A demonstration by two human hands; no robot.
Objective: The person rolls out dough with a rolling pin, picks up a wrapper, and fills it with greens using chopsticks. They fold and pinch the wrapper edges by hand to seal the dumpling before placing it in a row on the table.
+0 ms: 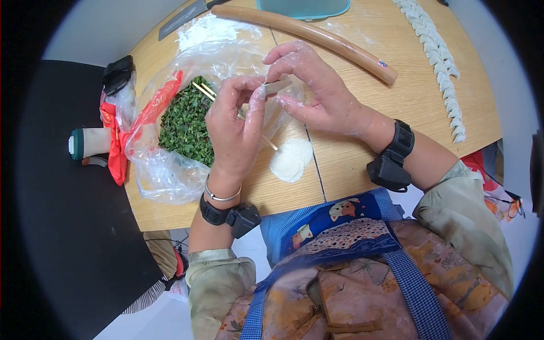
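Observation:
Above the bag of filling, both of my hands meet at a small pale dumpling (277,86). My left hand (233,116) pinches its near end between thumb and bent fingers. My right hand (317,85), dusted with flour, curves round the other side with thumb and index finger at the dough. Below them a round dough wrapper (292,161) lies flat on the table. Chopped green filling (184,122) sits in a clear plastic bag (164,178) left of my left hand. Chopsticks (205,92) rest across the filling and pass behind that hand.
A wooden rolling pin (317,38) lies across the far side of the table (362,153). Further off are a knife (182,20), scattered flour (207,31) and a teal container (304,8). A long row of dumplings (433,51) runs along the right. Red plastic (116,150) hangs at the left edge.

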